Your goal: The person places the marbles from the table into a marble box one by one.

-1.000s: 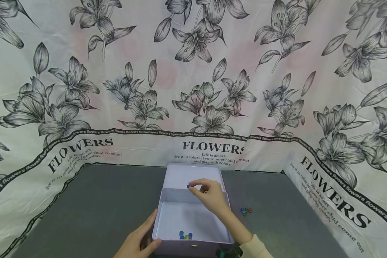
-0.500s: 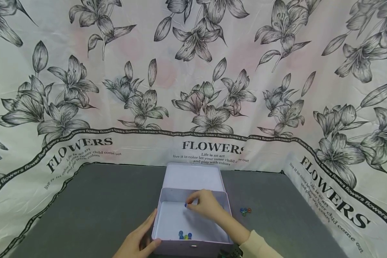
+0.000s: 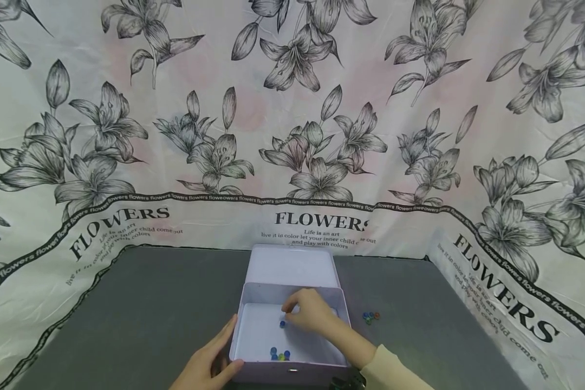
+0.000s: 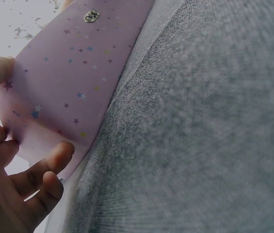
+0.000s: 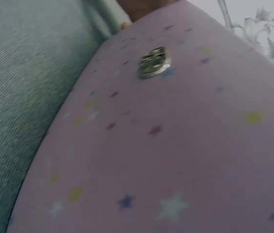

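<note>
While steadying the box with the left hand, held the right hand above the floor inside, well apart from the left. Clamped the near left corner between left thumb and fingers, with the thumb at the near rim. Bent the right thumb and forefinger loosely, apparently with nothing between them. Showed a blue marble just below those fingertips, seemingly clear of them; could not tell whether resting on the floor or just above it. Saw more marbles, blue and yellow-green, inside against the near wall, and a loose cluster outside on the table, near the right wall. Found the lid folded back behind.

Looked, in judgement, like the step of releasing one marble into the box. Called next, probably, for lifting the right fingers clear of the rim, reaching over to the cluster and pinching a single marble lightly, given such small, round, roll-prone shapes.
</note>
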`<state>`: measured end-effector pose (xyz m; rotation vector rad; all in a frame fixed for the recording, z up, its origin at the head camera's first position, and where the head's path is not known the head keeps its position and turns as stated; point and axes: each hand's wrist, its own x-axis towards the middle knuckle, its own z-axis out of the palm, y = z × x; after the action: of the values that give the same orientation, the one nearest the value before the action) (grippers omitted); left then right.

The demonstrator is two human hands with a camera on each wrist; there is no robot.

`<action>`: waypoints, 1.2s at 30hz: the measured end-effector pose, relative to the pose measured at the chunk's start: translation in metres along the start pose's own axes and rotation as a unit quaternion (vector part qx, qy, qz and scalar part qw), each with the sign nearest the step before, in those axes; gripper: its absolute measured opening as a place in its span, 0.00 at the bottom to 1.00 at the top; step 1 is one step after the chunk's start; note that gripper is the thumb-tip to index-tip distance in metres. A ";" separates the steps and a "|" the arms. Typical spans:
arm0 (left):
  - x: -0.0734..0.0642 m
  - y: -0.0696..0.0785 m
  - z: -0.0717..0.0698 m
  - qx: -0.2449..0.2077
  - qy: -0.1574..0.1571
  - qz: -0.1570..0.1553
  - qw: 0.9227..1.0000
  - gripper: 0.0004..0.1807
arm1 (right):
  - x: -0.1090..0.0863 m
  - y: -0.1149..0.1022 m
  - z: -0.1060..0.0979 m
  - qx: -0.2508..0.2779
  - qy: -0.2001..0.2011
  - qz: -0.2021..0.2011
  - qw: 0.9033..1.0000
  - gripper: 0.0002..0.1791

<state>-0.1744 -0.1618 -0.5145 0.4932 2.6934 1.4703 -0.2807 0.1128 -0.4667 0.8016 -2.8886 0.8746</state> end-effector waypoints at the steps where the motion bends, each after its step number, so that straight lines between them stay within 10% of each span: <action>1: 0.000 0.000 0.000 -0.001 -0.002 -0.001 1.000 0.47 | 0.000 0.000 0.000 0.008 0.003 0.001 1.000 0.05; 12: -0.001 0.001 0.001 0.005 0.003 0.005 1.000 0.46 | -0.002 0.000 -0.013 0.091 0.068 0.012 0.993 0.04; 21: 0.000 0.001 0.002 0.006 0.004 0.010 1.000 0.46 | -0.009 0.003 -0.028 0.191 0.162 0.027 0.968 0.06; 36: -0.002 -0.001 0.002 0.019 0.023 0.031 0.999 0.45 | -0.038 0.031 -0.042 0.196 0.212 0.059 0.956 0.07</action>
<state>-0.1730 -0.1617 -0.5168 0.5563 2.7695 1.4664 -0.2681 0.1743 -0.4532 0.3842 -2.4363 1.4574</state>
